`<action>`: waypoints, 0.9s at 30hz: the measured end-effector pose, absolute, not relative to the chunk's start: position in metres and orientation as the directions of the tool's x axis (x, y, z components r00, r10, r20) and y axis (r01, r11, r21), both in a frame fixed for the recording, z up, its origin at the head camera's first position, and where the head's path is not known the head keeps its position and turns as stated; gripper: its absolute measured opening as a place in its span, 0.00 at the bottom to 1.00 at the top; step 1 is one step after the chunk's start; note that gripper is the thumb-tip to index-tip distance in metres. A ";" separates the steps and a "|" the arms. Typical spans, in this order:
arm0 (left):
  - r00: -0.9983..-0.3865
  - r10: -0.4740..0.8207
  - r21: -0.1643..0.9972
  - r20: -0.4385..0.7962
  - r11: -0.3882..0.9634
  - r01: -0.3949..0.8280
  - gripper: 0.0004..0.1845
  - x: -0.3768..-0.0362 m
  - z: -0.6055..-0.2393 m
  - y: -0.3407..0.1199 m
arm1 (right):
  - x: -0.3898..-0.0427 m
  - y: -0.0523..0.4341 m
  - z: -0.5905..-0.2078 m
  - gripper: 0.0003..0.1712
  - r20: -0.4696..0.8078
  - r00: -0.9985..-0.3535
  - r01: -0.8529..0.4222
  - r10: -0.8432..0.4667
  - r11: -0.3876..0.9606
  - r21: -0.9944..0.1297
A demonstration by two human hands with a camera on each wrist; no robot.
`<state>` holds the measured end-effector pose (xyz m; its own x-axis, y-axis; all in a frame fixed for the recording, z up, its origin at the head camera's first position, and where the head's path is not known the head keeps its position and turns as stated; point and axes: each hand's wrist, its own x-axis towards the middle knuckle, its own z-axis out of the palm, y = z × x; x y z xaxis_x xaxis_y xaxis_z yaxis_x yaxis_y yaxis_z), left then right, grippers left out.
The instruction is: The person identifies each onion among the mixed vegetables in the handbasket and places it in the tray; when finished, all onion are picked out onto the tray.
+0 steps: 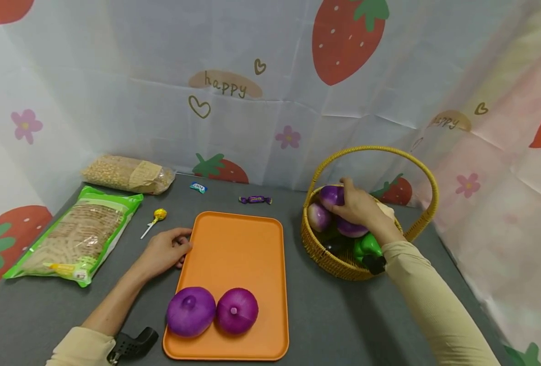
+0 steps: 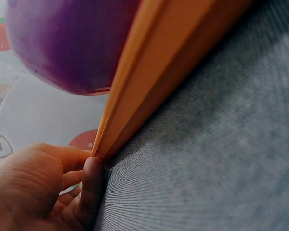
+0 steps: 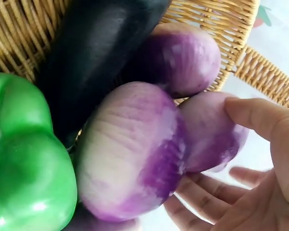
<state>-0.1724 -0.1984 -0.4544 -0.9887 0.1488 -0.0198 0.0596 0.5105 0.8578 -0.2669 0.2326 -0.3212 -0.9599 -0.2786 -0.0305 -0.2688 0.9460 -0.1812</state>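
Observation:
My right hand (image 1: pixel 361 204) is inside a yellow wicker basket (image 1: pixel 327 260) and holds a purple onion (image 1: pixel 331 194) at the far-left rim. The right wrist view shows its thumb on top of that onion and the other fingers below. Around it lie more purple-and-white onions (image 3: pixel 130 149), a dark eggplant (image 3: pixel 103 53) and a green bell pepper (image 3: pixel 29 159). My left hand (image 1: pixel 166 250) pinches the left rim of an orange tray (image 1: pixel 238 249) between thumb and forefinger. Two purple onions, a wider one (image 1: pixel 190 312) and a rounder one (image 1: pixel 237 311), sit at the tray's near end.
Left of the tray lie a green-edged food bag (image 1: pixel 76 234), a bag of yellowish kernels (image 1: pixel 126 173) and a yellow lollipop (image 1: pixel 159 214). Behind it are a blue-wrapped candy (image 1: pixel 199 187) and a purple-wrapped candy (image 1: pixel 255 200). The basket's tall handle (image 1: pixel 376 148) arches over the right hand.

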 end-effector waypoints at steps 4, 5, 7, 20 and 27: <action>-0.989 0.147 0.859 -0.024 0.509 0.055 0.24 -0.171 -0.456 -0.198 | -0.266 0.234 -0.323 0.43 -0.033 -0.956 -0.285 -0.292 0.948 -0.140; -0.988 0.149 0.859 -0.025 0.509 0.055 0.24 -0.171 -0.456 -0.198 | -0.266 0.234 -0.323 0.43 -0.034 -0.956 -0.283 -0.290 0.949 -0.143; -0.988 0.151 0.860 -0.028 0.508 0.053 0.24 -0.170 -0.457 -0.197 | -0.263 0.236 -0.323 0.42 -0.024 -0.959 -0.275 -0.283 0.948 -0.161; -0.987 0.159 0.854 -0.013 0.515 0.072 0.24 -0.172 -0.458 -0.199 | -0.199 0.231 -0.313 0.43 0.246 -0.925 -0.349 -0.291 0.906 -0.242; -0.987 0.161 0.857 -0.013 0.510 0.072 0.24 -0.173 -0.455 -0.199 | -0.139 0.204 -0.317 0.44 0.404 -0.818 -0.520 -0.410 0.827 -0.213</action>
<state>-0.1726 -0.1991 -0.4545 -0.9869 0.1609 -0.0132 0.0717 0.5100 0.8572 -0.1389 0.2036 -0.3167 -0.8175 -0.4102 0.4042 -0.5203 0.8269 -0.2132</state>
